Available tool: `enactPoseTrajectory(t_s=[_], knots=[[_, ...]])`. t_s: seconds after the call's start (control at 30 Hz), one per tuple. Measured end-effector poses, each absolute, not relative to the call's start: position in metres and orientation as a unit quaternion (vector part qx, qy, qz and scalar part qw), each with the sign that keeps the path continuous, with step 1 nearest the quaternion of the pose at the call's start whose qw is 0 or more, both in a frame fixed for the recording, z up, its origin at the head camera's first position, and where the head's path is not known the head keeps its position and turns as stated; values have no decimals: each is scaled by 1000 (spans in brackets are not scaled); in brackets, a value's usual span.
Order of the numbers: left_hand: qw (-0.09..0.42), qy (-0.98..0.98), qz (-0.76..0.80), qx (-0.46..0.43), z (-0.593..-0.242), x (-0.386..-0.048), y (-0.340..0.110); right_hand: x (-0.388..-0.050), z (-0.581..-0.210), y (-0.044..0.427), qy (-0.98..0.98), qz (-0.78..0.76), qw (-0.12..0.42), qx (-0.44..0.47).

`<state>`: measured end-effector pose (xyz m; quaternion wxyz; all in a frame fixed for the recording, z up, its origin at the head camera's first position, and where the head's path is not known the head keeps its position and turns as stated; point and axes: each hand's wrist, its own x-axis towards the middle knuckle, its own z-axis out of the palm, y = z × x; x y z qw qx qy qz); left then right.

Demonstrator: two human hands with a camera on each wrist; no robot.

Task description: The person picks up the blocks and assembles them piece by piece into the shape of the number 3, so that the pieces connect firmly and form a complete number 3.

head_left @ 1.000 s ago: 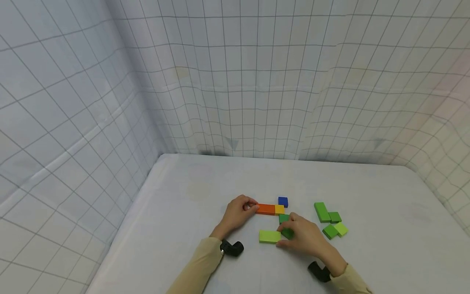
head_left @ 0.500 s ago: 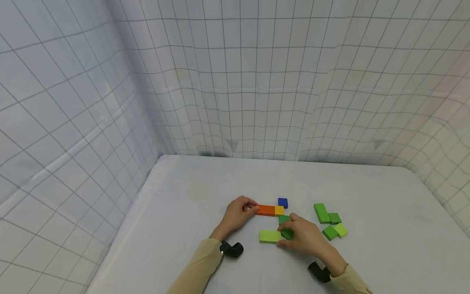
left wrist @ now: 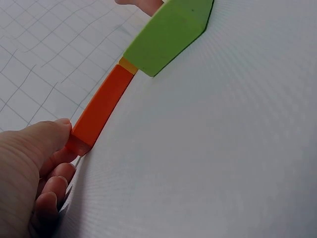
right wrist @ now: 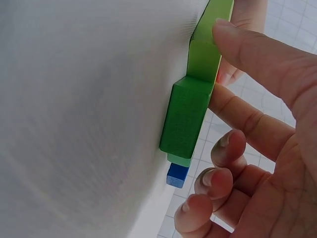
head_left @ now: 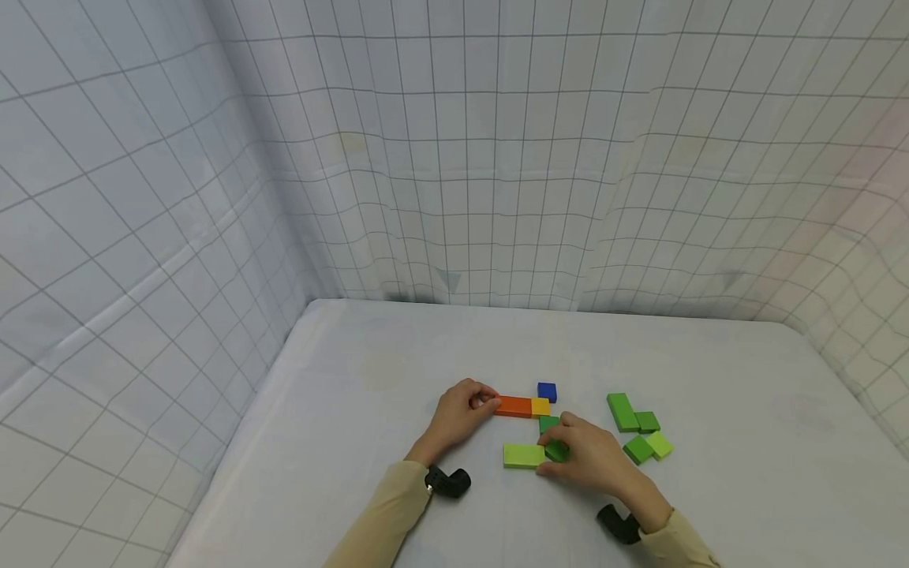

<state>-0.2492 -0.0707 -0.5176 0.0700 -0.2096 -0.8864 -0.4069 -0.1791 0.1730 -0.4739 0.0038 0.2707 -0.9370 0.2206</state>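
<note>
At its left end, the orange block is held between the thumb and a finger of my left hand. A small yellow block touches its right end. A blue block lies just behind. My right hand pinches the right end of a light-green block, thumb on the near side and index finger on the far side. Against that end lies a dark-green block, partly covered by the fingers in the head view. A green block sits between it and the yellow one.
To the right lie several loose green blocks: a longer one, smaller ones and a bright lime one. The white table is bordered by grid-patterned curtains at the back and sides.
The light-green block and my right hand have shifted very slightly to the right. My left hand and the orange block stay put.
</note>
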Motion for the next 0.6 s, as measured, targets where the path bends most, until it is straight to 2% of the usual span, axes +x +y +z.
enactPoseTrajectory(t_s=[0.6], knots=[[75,-889,-401,-210,-520,-250,-70,-179,-476,174,-938,218,-3,269]])
